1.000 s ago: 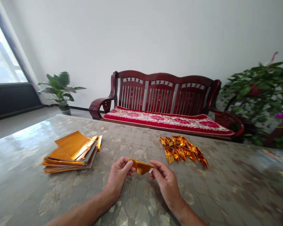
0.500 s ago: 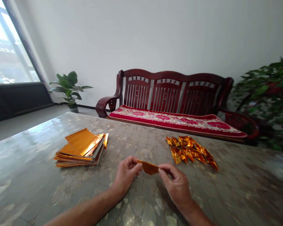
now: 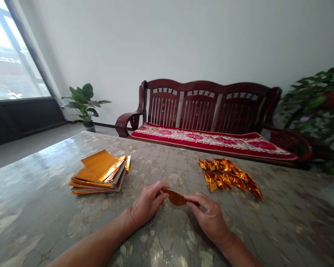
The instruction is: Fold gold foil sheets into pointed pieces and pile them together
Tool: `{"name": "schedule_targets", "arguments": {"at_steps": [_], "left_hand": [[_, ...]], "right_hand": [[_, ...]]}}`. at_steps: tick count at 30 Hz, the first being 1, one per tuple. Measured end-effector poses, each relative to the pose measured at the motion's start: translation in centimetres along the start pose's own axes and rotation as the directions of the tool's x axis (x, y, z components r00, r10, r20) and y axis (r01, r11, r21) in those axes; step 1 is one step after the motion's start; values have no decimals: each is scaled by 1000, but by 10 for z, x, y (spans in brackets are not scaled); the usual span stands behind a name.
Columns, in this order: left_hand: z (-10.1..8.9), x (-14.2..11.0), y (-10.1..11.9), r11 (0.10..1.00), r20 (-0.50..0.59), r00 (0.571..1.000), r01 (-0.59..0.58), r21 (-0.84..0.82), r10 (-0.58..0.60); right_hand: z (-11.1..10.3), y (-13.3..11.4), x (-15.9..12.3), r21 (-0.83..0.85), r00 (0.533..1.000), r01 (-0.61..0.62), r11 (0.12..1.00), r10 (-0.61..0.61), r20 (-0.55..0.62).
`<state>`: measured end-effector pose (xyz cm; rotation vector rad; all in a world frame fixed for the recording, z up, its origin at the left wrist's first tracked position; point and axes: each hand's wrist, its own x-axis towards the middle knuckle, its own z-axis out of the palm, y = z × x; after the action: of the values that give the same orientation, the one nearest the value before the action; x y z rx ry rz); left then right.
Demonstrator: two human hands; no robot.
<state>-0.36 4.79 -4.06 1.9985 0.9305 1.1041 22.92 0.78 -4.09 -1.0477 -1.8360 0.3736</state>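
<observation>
Between my hands is a small folded piece of gold foil paper (image 3: 177,198), held just above the table with a flat top edge and a narrower bottom. My left hand (image 3: 151,200) pinches its left end between thumb and fingers. The right end is gripped in the same way by my right hand (image 3: 206,211). On the left lies a stack of gold foil sheets (image 3: 101,167), its top sheet turned askew. Several folded gold foil pieces (image 3: 228,173) with pointed ends sit in a cluster on the right.
The table (image 3: 156,159) has a glossy, patterned cover. Beyond its far edge stands a dark red wooden bench (image 3: 197,105) with a red floral cushion (image 3: 211,140). A potted plant (image 3: 85,104) is at the back left, and leafy greenery (image 3: 320,111) at the right.
The view has shifted slightly, so the stack and cluster appear a little further right. Both hands keep hold of the folded foil paper, whose right end tilts slightly lower.
</observation>
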Motion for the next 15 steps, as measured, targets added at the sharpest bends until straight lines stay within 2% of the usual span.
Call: {"name": "schedule_targets", "arguments": {"at_steps": [4, 15], "left_hand": [[-6, 0, 2, 999, 103, 994, -24, 29, 21], [-3, 4, -9, 985, 167, 981, 123, -119, -103]], "right_hand": [[1, 1, 0, 6, 997, -51, 999, 50, 60], [1, -3, -3, 15, 978, -49, 999, 45, 204]]}}
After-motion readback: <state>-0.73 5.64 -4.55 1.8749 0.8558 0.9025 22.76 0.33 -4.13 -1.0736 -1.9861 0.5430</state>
